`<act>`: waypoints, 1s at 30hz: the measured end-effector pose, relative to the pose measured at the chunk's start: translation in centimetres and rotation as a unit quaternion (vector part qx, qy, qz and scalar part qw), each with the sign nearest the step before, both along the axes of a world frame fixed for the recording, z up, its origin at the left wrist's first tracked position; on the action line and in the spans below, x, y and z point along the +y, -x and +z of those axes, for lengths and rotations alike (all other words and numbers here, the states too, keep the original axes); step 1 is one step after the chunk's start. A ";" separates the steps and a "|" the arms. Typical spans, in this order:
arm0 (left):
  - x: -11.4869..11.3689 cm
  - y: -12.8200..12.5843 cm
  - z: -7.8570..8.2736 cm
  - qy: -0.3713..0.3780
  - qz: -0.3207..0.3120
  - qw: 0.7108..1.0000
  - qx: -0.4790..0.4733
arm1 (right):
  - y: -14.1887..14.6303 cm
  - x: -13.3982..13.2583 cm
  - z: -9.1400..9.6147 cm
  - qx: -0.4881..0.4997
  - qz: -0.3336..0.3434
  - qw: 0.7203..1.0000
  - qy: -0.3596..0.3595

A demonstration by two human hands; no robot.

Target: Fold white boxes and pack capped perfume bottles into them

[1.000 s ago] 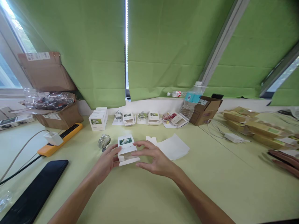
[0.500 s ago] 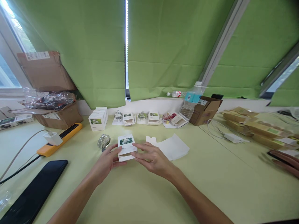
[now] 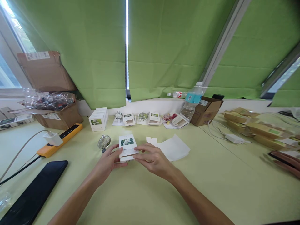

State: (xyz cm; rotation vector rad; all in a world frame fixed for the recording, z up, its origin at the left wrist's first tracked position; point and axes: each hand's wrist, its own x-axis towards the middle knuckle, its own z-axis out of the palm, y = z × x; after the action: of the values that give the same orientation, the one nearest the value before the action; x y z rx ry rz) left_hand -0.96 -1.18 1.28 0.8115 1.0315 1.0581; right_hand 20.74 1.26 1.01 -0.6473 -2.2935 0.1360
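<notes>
White box (image 3: 127, 144): held between both hands over the near middle of the pale green table (image 3: 150, 200), showing a white flower on dark green; cannot tell whether touching the table
Near-end flap (image 3: 127, 159): raised almost to the top panel, leaving a thin brown slit
Left hand (image 3: 114, 157): closed on left side of the white box, gripping with thumb on top and fingers lower down
Right hand (image 3: 150, 158): narrowed to a pinch at near right corner of the white box, touching near the flap
Round glass bottle (image 3: 104, 142): clear, dark at the near end, sitting near the left hand, apart from the box
White paper (image 3: 175, 148): spread flat beyond the right hand
Stacked boxes (image 3: 97, 123): standing one behind another at back left, white with green picture
Back row, three sets: glass bottles (image 3: 143, 116) beside small opened boxes (image 3: 154, 117), along the wall
Water bottle (image 3: 193, 98): upright, blue-labelled, next to a brown carton (image 3: 206, 111)
Power strip (image 3: 70, 135): orange, carrying a white charger (image 3: 55, 139), beyond a black phone (image 3: 39, 187)
</notes>
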 end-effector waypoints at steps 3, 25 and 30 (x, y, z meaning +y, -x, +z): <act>0.0 0.0 0.0 0.002 0.005 1.000 -0.002 | 0.0 -0.1 0.2 -0.001 -0.005 1.000 -0.005; -0.1 -0.1 0.4 -0.016 0.010 0.999 0.026 | 0.1 -0.3 0.4 0.013 -0.018 0.999 0.048; 0.0 -0.2 0.2 -0.029 0.001 0.999 0.036 | 0.3 -0.4 0.3 0.055 -0.024 0.992 0.111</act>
State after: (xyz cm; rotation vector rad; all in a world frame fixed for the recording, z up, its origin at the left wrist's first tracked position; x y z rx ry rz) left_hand -0.80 -1.20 1.45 0.9008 1.0660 1.0712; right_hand 20.44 0.87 1.35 -0.7871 -2.1716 0.3976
